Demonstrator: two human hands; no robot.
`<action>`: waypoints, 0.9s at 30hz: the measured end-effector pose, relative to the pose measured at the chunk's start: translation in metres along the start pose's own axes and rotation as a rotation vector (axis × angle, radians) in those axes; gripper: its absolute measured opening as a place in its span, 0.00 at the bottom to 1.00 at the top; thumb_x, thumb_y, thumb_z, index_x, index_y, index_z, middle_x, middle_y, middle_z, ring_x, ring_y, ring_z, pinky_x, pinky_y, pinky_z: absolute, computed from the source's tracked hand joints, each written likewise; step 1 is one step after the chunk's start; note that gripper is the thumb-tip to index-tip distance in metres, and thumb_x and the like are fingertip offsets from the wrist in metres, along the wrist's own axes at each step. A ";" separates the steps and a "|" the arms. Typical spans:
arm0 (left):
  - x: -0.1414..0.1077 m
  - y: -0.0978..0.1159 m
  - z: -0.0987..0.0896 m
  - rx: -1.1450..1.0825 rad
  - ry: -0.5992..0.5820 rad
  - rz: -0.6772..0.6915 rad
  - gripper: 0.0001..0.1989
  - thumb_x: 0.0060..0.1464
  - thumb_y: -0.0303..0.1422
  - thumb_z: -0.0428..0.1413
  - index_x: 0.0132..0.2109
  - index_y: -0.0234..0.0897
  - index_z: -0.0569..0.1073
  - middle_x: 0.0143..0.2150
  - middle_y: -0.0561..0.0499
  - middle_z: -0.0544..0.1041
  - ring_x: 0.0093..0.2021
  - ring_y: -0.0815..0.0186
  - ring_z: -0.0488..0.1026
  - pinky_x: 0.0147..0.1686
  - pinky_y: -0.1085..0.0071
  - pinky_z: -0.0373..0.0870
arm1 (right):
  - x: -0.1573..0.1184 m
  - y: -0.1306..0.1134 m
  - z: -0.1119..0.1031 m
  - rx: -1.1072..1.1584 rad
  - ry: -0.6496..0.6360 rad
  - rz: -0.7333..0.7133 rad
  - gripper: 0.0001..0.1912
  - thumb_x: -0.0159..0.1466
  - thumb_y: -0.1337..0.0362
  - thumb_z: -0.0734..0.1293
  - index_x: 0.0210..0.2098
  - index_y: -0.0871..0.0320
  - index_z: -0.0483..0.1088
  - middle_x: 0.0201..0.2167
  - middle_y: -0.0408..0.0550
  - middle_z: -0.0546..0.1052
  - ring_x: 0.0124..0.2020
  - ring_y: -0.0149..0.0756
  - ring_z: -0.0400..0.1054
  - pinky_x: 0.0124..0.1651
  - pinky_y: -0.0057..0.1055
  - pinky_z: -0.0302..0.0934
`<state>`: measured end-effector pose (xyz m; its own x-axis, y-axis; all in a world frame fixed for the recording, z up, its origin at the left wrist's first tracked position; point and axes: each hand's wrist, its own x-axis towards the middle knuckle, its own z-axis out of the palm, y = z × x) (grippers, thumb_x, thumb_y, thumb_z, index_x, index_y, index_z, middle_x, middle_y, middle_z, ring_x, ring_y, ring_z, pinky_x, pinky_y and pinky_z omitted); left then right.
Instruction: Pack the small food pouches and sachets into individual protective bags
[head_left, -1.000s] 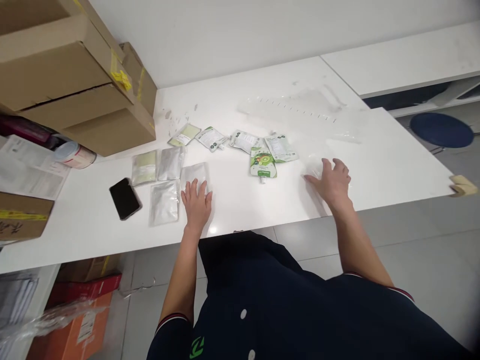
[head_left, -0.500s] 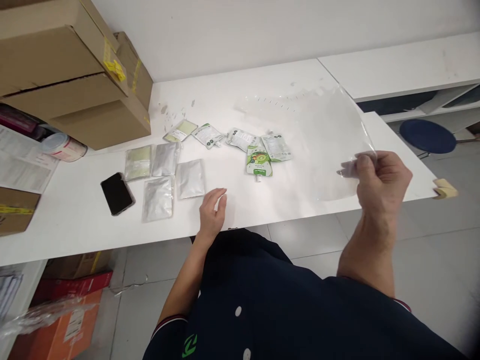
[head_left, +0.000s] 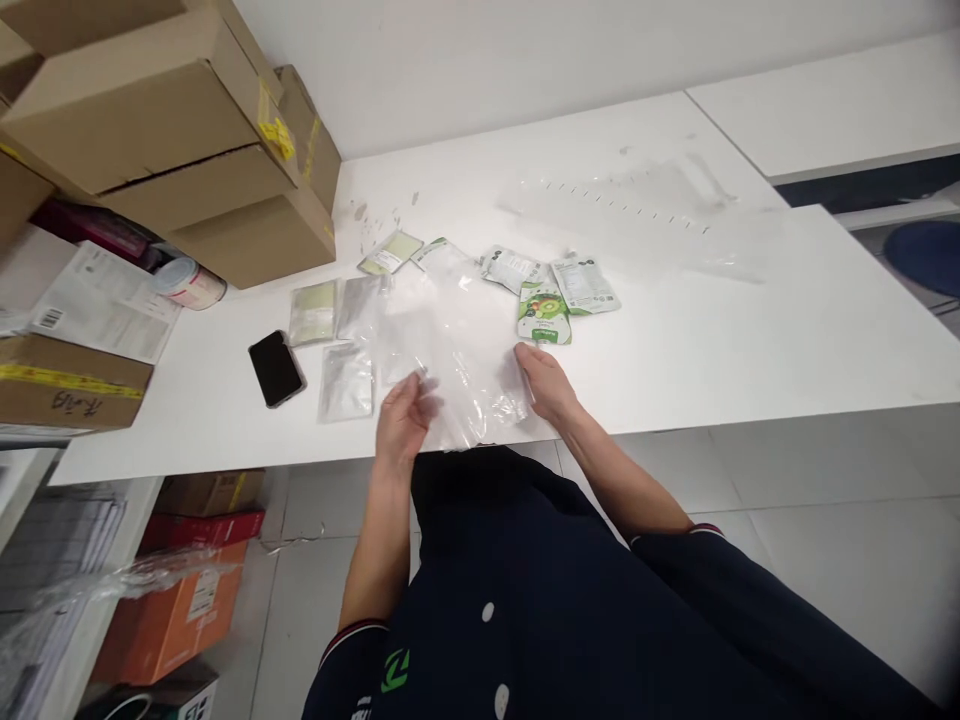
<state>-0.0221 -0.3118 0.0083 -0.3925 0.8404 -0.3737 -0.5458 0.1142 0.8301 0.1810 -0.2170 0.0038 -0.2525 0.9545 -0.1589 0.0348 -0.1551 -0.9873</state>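
A clear plastic bag [head_left: 472,385] is stretched between my two hands near the table's front edge. My left hand [head_left: 403,415] is closed on its left side, and my right hand [head_left: 546,382] grips its right side. Through the film some silver sachets [head_left: 360,308] show, partly covered. Left of the bag lie another silver sachet [head_left: 347,382] and a pale green sachet [head_left: 313,312]. Beyond my right hand rest a green fruit-print spout pouch [head_left: 545,313] and two whitish pouches [head_left: 586,283]. Another spout pouch [head_left: 439,252] lies partly under the bag's far end.
More clear plastic film [head_left: 637,205] lies at the back right of the white table [head_left: 712,350]. A black phone [head_left: 276,369] is on the left. Cardboard boxes [head_left: 172,130] stand at the back left beside a can [head_left: 189,284]. A blue stool [head_left: 926,258] is at far right.
My right hand has moved left with a clear bag, leaving other film at the back right. My left hand now grips the bag's left side. The view has shifted right.
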 end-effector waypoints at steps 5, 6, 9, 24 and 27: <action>-0.005 0.029 -0.026 0.080 0.056 0.188 0.16 0.46 0.42 0.67 0.36 0.36 0.76 0.51 0.45 0.80 0.38 0.64 0.80 0.36 0.71 0.76 | 0.022 0.008 -0.021 -0.939 0.203 -0.249 0.25 0.65 0.48 0.62 0.55 0.57 0.67 0.54 0.63 0.67 0.52 0.54 0.63 0.49 0.50 0.62; -0.006 0.033 -0.023 0.071 0.025 0.200 0.15 0.46 0.42 0.67 0.35 0.36 0.75 0.54 0.45 0.78 0.42 0.60 0.80 0.40 0.67 0.77 | 0.027 0.010 -0.026 -1.094 0.212 -0.252 0.29 0.63 0.50 0.66 0.60 0.57 0.63 0.60 0.66 0.63 0.55 0.58 0.60 0.50 0.53 0.61; -0.004 0.044 -0.005 0.056 -0.113 0.232 0.13 0.50 0.42 0.65 0.34 0.38 0.74 0.60 0.46 0.73 0.53 0.53 0.76 0.50 0.54 0.75 | 0.041 0.019 -0.033 -1.331 0.160 -0.242 0.29 0.65 0.61 0.64 0.64 0.60 0.59 0.63 0.70 0.60 0.56 0.62 0.59 0.49 0.55 0.62; 0.060 0.147 0.121 0.595 -0.282 0.365 0.14 0.59 0.43 0.57 0.41 0.37 0.69 0.49 0.47 0.76 0.54 0.54 0.74 0.48 0.50 0.75 | 0.002 0.019 -0.131 -0.552 0.420 -0.195 0.16 0.65 0.61 0.60 0.48 0.54 0.75 0.34 0.46 0.79 0.34 0.40 0.73 0.41 0.39 0.69; 0.077 0.171 0.148 0.743 -0.244 0.441 0.12 0.62 0.42 0.55 0.42 0.36 0.67 0.47 0.50 0.75 0.53 0.57 0.72 0.52 0.46 0.71 | -0.018 0.023 -0.137 -0.261 0.513 -0.181 0.13 0.62 0.59 0.64 0.44 0.54 0.76 0.35 0.43 0.78 0.34 0.37 0.73 0.41 0.38 0.71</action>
<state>-0.0359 -0.1497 0.1827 -0.2385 0.9685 0.0708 0.2707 -0.0038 0.9627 0.3192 -0.2025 -0.0172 0.2202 0.9710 0.0931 0.2876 0.0265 -0.9574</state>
